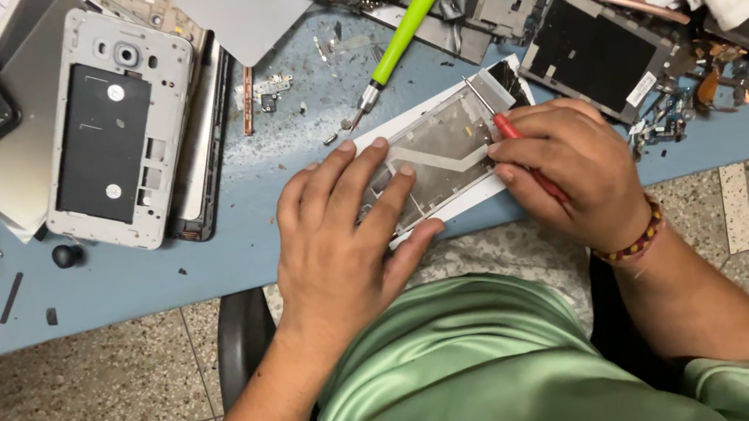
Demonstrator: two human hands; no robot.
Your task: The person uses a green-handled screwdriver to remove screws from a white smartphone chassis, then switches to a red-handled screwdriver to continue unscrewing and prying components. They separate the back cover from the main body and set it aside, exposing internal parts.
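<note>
White-edged phone frame (446, 153) w/ a bare metal inner plate lies flat on the blue-grey bench (153, 278), close to the near edge, directly in front of the person. Its long axis runs diagonal: low end near-left, under the left hand (338, 237), high end far-right, toward a dark corner by the right hand (570, 167).

Left hand: palm down, fingers spread apart and pressed flat on the near-left half of the frame, thumb hooked at its near edge; pinning it, not gripping.

Right hand: fingers closed together round a red-handled screwdriver (508, 127), thin shaft angled up and left, tip over the frame's far-right part. Probably touching the plate, but the tip is too fine to tell for sure.

So the frame's uncovered stretch sits between the two hands, left of the right-hand fingers; right hand is nearer the working end.

Nearby: green-handled screwdriver (397, 39) lies loose just beyond the frame, apart from both hands. Grey phone back housing (117, 127) well off to the left. Another opened chassis (591, 52) far-right, small loose parts beside it.
</note>
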